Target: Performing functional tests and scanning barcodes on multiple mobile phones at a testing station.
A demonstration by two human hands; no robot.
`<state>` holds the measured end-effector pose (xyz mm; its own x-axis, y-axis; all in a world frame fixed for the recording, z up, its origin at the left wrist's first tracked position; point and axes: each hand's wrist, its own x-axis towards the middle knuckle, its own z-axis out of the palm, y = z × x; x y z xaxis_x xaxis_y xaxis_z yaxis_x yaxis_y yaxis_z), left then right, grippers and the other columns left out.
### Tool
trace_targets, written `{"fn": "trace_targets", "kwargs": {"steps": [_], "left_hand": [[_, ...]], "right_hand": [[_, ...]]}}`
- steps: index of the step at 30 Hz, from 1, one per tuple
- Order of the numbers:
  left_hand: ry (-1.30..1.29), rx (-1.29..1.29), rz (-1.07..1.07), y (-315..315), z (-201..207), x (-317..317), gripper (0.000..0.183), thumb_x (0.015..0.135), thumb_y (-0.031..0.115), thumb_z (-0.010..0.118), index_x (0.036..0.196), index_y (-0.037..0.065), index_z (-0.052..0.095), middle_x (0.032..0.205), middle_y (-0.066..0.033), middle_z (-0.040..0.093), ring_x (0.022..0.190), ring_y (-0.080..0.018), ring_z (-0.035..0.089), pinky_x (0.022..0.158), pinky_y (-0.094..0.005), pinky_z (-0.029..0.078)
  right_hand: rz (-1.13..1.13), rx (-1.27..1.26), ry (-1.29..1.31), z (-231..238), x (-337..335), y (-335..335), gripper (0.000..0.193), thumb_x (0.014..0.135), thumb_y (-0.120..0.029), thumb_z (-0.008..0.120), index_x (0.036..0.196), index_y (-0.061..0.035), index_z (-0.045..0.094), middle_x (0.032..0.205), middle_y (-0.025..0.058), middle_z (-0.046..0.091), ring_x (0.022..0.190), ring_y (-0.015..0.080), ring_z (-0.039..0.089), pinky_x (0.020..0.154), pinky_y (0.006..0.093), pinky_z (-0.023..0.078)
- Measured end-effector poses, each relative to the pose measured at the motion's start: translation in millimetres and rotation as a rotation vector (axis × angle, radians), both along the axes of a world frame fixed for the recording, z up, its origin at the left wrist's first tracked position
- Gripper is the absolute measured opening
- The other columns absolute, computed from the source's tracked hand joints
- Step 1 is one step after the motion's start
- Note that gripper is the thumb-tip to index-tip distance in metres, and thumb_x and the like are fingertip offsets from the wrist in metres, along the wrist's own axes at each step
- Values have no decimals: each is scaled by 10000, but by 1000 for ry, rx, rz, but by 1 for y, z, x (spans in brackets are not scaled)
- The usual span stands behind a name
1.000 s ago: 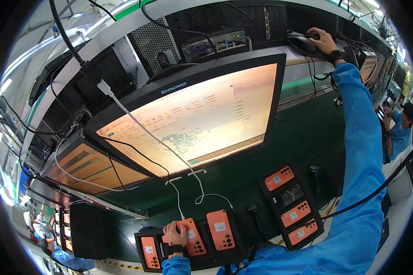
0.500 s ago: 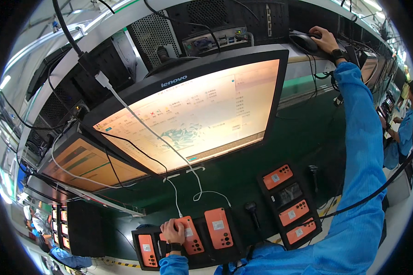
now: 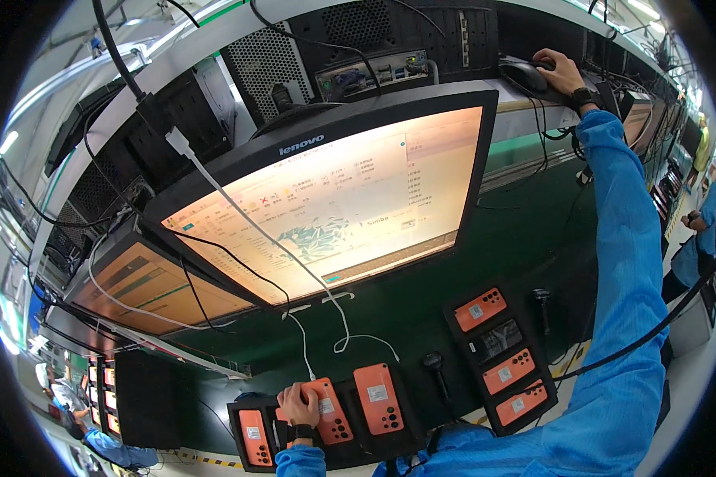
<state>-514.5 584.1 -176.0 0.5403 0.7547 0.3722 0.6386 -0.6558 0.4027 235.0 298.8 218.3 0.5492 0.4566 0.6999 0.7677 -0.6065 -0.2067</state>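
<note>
My right hand [image 3: 561,73] reaches far out to the shelf at the upper right, its fingers curled over a black computer mouse [image 3: 522,76]. Low in the picture, my left hand [image 3: 299,405] has its fingers bent around the edge of an orange phone [image 3: 331,415], which lies back side up in a black tray [image 3: 350,455]. A white cable [image 3: 304,343] runs to the top end of that phone. Another orange phone [image 3: 379,400] lies to its right, and one more orange phone [image 3: 254,438] to the left of my hand. What is under my palm is hidden.
A lit monitor [image 3: 390,199] stands over the green bench, a second screen [image 3: 155,286] at its left. On the right, a black tray [image 3: 497,316] holds several phones. Two black handheld devices [image 3: 436,372] stand near it. A black cable crosses my right arm. Other people work at both sides.
Both hands keep their places on the mouse and the phone. Text on the monitor looks slightly different. The person at the far right has shifted.
</note>
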Motion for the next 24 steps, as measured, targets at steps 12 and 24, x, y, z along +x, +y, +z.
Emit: {"fn": "trace_targets", "kwargs": {"steps": [12, 24], "left_hand": [[77, -136, -2, -2, 7, -1, 349, 850, 271, 579, 1021, -28, 634, 961, -207, 636, 936, -384, 557, 922, -471, 390], [-15, -5, -17, -1, 3, 2, 252, 810, 238, 584, 905, 12, 641, 812, -162, 624, 825, -336, 582, 899, -441, 397]], "right_hand": [[-15, -17, 5, -1, 4, 0, 347, 833, -248, 690, 1156, -126, 655, 1192, 105, 666, 1131, 291, 624, 1009, 399, 478], [3, -16, 0, 0, 3, -2, 371, 828, -258, 688, 1165, -104, 653, 1197, 119, 663, 1149, 289, 617, 1018, 387, 473]]}}
